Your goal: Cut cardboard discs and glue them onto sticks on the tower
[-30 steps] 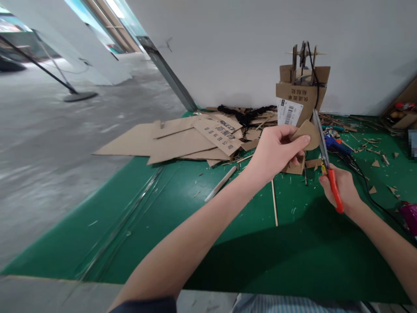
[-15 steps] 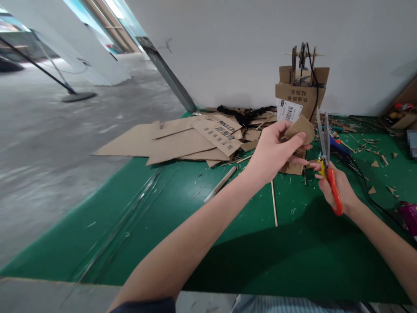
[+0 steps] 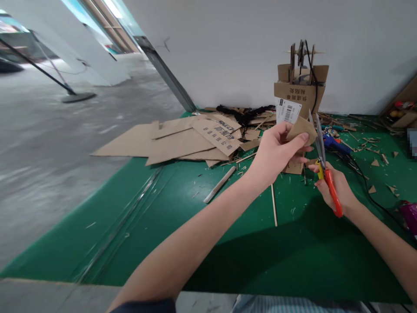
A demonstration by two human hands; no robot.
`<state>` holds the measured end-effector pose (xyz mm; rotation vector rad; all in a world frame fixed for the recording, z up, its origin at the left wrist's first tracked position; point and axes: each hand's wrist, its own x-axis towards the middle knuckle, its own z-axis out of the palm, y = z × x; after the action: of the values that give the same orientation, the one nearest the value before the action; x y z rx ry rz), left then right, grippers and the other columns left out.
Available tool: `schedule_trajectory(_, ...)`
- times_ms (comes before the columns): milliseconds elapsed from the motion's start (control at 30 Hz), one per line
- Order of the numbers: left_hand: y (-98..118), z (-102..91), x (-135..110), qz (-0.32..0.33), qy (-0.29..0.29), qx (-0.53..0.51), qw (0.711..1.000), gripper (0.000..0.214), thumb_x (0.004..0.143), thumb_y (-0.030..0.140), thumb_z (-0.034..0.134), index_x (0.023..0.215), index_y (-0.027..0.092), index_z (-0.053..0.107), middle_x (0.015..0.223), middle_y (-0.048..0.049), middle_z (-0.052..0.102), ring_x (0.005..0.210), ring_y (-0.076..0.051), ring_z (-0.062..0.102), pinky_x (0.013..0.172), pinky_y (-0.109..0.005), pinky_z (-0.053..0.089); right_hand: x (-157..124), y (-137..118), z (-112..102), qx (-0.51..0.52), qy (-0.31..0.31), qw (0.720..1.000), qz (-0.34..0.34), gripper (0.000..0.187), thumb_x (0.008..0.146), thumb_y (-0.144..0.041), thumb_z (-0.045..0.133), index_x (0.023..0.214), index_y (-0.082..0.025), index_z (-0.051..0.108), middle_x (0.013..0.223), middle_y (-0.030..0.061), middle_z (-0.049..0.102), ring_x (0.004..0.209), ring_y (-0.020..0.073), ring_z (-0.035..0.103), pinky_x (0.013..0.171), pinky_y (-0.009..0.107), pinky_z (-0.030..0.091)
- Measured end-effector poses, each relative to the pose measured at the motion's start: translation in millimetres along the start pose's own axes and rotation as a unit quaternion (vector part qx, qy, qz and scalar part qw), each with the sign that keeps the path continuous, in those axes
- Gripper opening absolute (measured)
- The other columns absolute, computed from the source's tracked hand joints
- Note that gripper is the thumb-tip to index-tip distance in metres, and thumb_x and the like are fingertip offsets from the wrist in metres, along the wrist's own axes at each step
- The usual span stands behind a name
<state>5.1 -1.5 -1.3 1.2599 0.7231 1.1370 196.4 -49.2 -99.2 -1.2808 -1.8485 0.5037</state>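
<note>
My left hand [image 3: 279, 150] pinches a small piece of cardboard [image 3: 301, 130] with a rounded edge between thumb and fingers. Just to its right, my right hand [image 3: 335, 187] is closed around scissors [image 3: 330, 184] with red and yellow handles. Their blades point up, slightly parted, close beside the cardboard's right edge; whether they touch it I cannot tell. Behind the hands stands a cardboard box [image 3: 299, 92] with a white label, bearing an upright cardboard frame with a crosswise stick and a black cord. My left fingers hide its lower part.
Flat cardboard sheets [image 3: 182, 141] lie at the back left of the green table [image 3: 156, 234]. A pale stick [image 3: 220, 184] and a thin wooden stick [image 3: 274, 206] rest in the middle. A blue glue gun [image 3: 337, 145] with a cord lies right, among cardboard scraps [image 3: 375, 163].
The scissors' blades have tilted left and come nearer the cardboard piece. My left hand has shifted very slightly, still holding the piece.
</note>
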Motion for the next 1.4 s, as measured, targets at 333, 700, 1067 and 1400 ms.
schedule_trajectory(333,-3,-0.3,1,0.008,-0.011,-0.007,1.0,0.017,0.084,0.028,0.075,0.087,0.017,0.062,0.088,-0.0025,0.074,0.077,-0.015,0.074,0.057,-0.022,0.061,0,-1,-1,0.0,0.0,1.0,-0.002,0.054,0.094,-0.068,0.043,0.108,-0.018,0.058,0.109,0.0161,0.07,0.069,0.023,0.07,0.062,0.039,0.058)
schedule_trajectory(700,-5,-1.3,1,0.005,-0.005,0.013,1.0,0.02,0.084,0.031,0.074,0.088,0.018,0.059,0.086,-0.0018,0.072,0.081,-0.016,0.075,0.06,-0.022,0.061,-2,2,0,0.013,0.009,1.0,-0.013,0.053,0.095,-0.066,0.044,0.11,-0.018,0.061,0.112,0.0171,0.07,0.091,0.0305,0.073,0.067,0.042,0.062)
schedule_trajectory(1067,-8,-0.1,1,0.009,-0.019,-0.021,1.0,0.023,0.083,0.032,0.077,0.085,0.017,0.059,0.085,-0.001,0.07,0.076,-0.014,0.073,0.06,-0.022,0.06,-3,3,0,0.016,0.005,1.0,-0.011,0.054,0.096,-0.065,0.045,0.112,-0.016,0.061,0.115,0.0173,0.069,0.092,0.0293,0.073,0.066,0.039,0.062)
schedule_trajectory(1400,-15,7.8,-2,-0.018,0.008,-0.054,0.998,0.023,0.082,0.031,0.078,0.087,0.016,0.061,0.086,-0.0004,0.07,0.074,-0.01,0.07,0.063,-0.021,0.058,-4,6,0,0.056,-0.009,0.998,0.022,0.051,0.094,-0.07,0.043,0.097,-0.021,0.057,0.09,0.0092,0.067,0.07,0.021,0.066,0.052,0.031,0.052)
